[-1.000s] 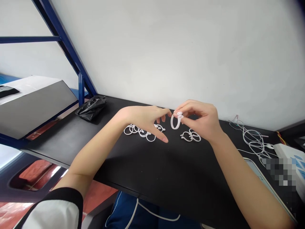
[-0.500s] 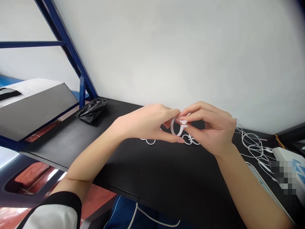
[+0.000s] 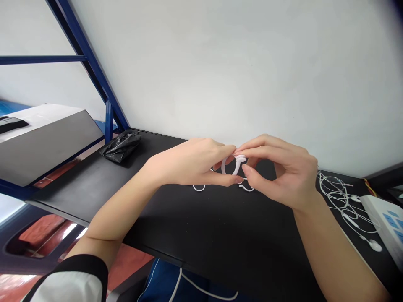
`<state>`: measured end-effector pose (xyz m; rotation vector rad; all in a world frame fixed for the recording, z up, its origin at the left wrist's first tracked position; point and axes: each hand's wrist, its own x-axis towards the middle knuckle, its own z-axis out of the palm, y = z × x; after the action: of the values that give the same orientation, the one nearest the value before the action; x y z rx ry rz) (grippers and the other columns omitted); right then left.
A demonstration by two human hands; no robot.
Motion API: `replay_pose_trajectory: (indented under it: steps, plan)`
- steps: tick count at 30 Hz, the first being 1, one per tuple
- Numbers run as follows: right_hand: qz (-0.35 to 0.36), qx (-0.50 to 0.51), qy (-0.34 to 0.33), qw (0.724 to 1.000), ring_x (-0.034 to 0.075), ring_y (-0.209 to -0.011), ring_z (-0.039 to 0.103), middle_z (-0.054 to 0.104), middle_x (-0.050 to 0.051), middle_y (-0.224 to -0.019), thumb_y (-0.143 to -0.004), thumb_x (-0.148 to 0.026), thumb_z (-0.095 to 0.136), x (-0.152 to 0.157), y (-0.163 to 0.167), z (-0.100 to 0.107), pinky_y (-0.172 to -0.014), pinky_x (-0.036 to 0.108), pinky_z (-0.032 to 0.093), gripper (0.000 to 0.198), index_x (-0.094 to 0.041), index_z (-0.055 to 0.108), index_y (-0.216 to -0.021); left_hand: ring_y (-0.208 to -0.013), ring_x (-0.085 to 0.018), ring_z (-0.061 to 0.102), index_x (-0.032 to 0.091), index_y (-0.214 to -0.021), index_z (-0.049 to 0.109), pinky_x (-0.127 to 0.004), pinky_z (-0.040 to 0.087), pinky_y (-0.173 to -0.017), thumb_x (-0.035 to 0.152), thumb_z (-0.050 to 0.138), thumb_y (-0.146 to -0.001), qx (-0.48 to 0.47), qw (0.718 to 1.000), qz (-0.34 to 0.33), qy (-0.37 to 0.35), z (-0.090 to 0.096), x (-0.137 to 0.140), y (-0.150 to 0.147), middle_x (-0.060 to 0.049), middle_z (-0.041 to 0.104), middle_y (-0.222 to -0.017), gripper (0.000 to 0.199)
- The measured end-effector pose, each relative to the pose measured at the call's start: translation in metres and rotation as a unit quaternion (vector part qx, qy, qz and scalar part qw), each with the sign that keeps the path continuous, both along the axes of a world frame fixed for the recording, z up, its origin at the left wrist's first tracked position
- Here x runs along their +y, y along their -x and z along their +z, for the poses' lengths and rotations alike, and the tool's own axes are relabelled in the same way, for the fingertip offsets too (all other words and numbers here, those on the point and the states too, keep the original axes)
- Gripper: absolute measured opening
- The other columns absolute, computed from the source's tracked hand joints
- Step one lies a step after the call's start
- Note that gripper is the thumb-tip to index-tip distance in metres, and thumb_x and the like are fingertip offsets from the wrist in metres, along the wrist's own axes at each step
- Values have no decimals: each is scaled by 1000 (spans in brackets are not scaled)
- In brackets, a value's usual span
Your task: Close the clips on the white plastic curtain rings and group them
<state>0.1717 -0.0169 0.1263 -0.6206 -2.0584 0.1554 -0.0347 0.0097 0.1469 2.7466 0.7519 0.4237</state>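
Note:
A white plastic ring with a snap clasp (image 3: 239, 161) is held up over the black desk between both my hands. My left hand (image 3: 197, 161) grips its left side, thumb below and fingers behind. The fingertips of my right hand (image 3: 277, 170) rest at the top of the ring by the clasp, with the thumb close under the clasp's right end. The clasp's two ends lie together. Below my left hand, another white ring (image 3: 199, 190) lies on the desk, partly hidden. One more white ring (image 3: 246, 188) shows under the fingertips, also partly covered.
A crumpled black plastic bag (image 3: 121, 147) lies at the desk's back left. To the right are tangled white earphones (image 3: 341, 201) and a white box with blue marks (image 3: 382, 218). A blue metal frame (image 3: 94, 71) rises at the left, before the white wall (image 3: 236, 71).
The clasp ends, apart before, have come together. My right thumb has dropped away a little and the right hand has shifted slightly right, uncovering more of the earphones.

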Motion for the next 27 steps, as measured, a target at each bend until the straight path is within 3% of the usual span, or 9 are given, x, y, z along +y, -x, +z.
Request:
replay_pose_trajectory:
  steps: [4,11,16,21,27]
  plan:
    - [21,7,-17,1000,11,-60,64,72,0,-89,-81,-10,66,3,0,-2,-54,27,56,19,-26,72,-89,-60,-11,56,17,-96,60,-24,38,-56,47,53,-94,10,1000,0,9,0,0,-2,0,65,-77,30]
    - [-23,23,-89,996,15,-68,68,73,1,-86,-83,-13,69,5,0,-5,-54,29,57,16,-28,73,-89,-58,-9,54,18,-93,53,-23,38,-54,38,54,-93,-32,999,-15,-3,-1,-1,-3,2,62,-74,20]
    - [-59,82,-120,988,17,-73,69,73,2,-90,-84,-13,70,4,5,-10,-56,30,58,20,-30,73,-95,-59,-8,53,18,-107,50,-21,39,-55,42,52,-95,-102,994,-28,-5,-6,1,-5,0,62,-81,27]
    - [-80,155,-120,977,18,-74,69,73,2,-92,-86,-14,68,2,9,-10,-52,31,56,20,-31,73,-96,-68,-10,55,18,-111,52,-22,46,-64,45,65,-88,-288,954,-50,-63,-19,10,-13,2,57,-76,37]
    - [-55,62,-110,990,19,-75,71,75,1,-92,-80,-14,75,0,-10,3,-55,33,59,23,-32,75,-95,-62,-7,53,17,-100,59,-20,46,-59,37,77,-78,-374,924,-75,-34,-20,10,-16,3,57,-73,36]
